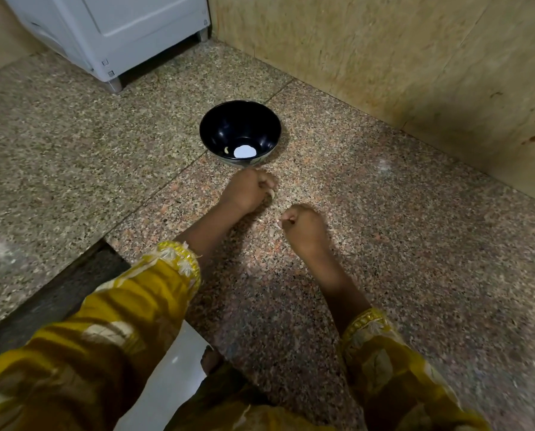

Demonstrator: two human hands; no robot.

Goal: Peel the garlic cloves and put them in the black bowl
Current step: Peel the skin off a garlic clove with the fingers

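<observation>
a white appliance [104, 32] stands far left on the speckled floor [58, 144]. the black bowl [216, 126] sits on the floor with one peeled clove [226, 149] inside. just before it, the left grip [249, 189] curls round a garlic clove [270, 194]. the right grip [305, 227], near it, pinches a pale scrap [279, 224], too small to identify.

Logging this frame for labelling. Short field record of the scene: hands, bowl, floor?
setting: speckled stone floor by a wall; white appliance behind
bowl: black bowl, upright on the floor, ahead of both hands
in bowl: one small clove
left hand: curled round a garlic clove, near the bowl
right hand: pinches a pale scrap, likely skin
</observation>
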